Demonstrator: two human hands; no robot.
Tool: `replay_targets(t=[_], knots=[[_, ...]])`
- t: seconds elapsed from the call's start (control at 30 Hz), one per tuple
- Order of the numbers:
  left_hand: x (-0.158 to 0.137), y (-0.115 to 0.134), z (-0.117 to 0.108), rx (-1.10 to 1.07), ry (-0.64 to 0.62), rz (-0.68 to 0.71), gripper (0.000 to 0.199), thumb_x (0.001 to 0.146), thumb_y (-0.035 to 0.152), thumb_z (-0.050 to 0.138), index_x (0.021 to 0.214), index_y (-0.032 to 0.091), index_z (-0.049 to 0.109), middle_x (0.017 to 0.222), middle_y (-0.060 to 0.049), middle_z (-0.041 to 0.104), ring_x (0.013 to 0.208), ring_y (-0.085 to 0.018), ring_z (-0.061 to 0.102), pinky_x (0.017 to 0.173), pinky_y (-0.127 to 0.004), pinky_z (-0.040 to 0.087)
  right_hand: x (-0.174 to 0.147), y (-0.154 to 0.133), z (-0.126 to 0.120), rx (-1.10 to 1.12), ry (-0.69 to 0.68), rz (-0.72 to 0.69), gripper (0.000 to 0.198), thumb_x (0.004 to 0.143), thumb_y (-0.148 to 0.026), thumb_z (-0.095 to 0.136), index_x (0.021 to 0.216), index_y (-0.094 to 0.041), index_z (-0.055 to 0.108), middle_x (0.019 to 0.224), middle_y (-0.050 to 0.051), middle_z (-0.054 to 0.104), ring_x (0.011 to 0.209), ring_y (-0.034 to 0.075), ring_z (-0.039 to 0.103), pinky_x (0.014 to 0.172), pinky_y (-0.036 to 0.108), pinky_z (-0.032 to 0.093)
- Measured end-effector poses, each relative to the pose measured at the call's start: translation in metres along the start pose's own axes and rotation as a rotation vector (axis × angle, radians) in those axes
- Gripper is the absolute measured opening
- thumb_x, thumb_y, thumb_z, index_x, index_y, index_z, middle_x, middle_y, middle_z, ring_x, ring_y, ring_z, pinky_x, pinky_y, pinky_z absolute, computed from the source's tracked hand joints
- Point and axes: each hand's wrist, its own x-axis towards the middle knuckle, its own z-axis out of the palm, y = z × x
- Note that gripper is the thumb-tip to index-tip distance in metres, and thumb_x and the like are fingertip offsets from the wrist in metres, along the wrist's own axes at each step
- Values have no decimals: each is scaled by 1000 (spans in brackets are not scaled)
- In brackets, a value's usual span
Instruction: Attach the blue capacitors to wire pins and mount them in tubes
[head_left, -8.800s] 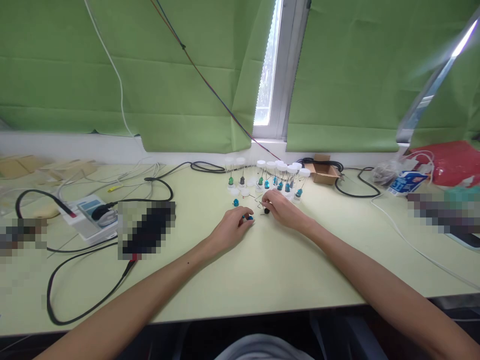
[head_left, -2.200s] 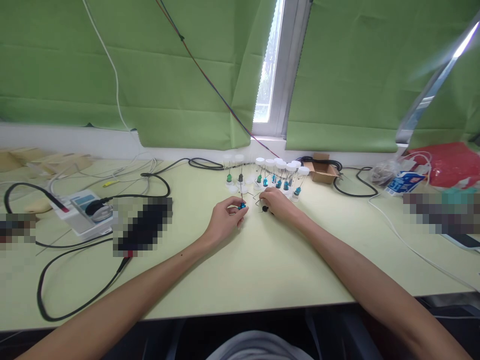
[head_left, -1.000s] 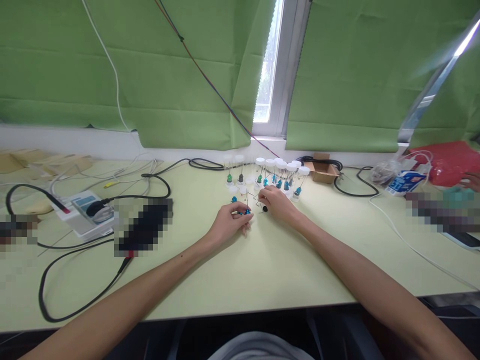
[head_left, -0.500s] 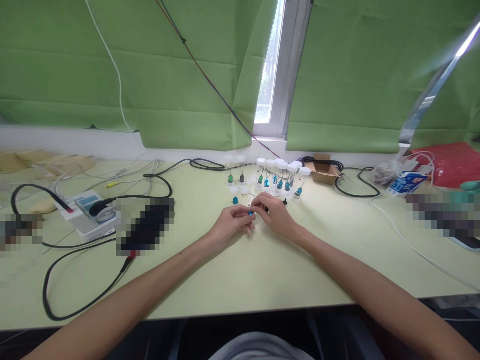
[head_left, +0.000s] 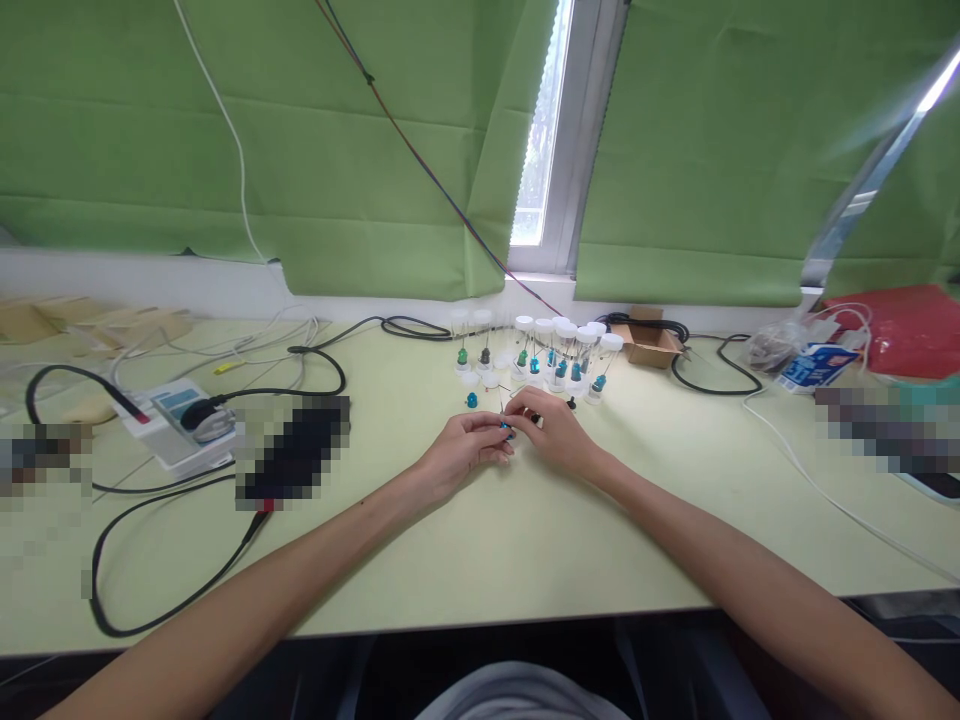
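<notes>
My left hand (head_left: 466,447) is closed on a small blue piece (head_left: 505,428), its fingers curled under it. From the top of the piece rises a thin dark rod (head_left: 502,408). My right hand (head_left: 551,428) meets the left from the other side, thumb and forefinger pinched at the rod, partly hiding it. A teal-blue piece (head_left: 472,400) lies on the table just beyond my left hand. Past my right fingers sits a small black piece (head_left: 571,403). Several clear tubes with white caps (head_left: 611,342) stand behind, holding green, dark and blue pieces with thin rods.
A small open cardboard box (head_left: 651,348) stands at the back right beside a coiled black cable (head_left: 720,385). On the left are a white device (head_left: 180,430) with a plug in it and looping black cables. A red bag (head_left: 900,330) lies far right.
Both hands stay together at nearly the same spot. My left fingers have curled slightly more, and the blue piece and its rod have shifted a little to the right.
</notes>
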Motion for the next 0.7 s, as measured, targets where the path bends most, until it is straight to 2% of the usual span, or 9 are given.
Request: replay_targets(t=[0.23,0.47,0.7], knots=[[1,-1,-1,-30,3,-6,15,76,17,71,90,9,71,93,-12,68,71,-13,64,66,-25,53,0,0,-2,31,-8,6,10,90,-18,53,82,-19,59,82,2,59,75,13,54,68,26,45],[3,-2,-1,-119,24,-6,12,82,16,65,89,8,70,87,-11,67,68,-14,64,63,-25,55,1,-1,-3,34,-5,34,10,90,-19,53,82,-20,59,81,1,60,75,13,55,65,25,44],[5,-6,-3,-119,23,-16,14,86,17,61,90,8,71,85,-11,68,65,-11,63,62,-22,55,1,-1,-3,36,-8,48,10,90,-23,53,82,-20,59,81,2,61,77,14,57,65,26,45]])
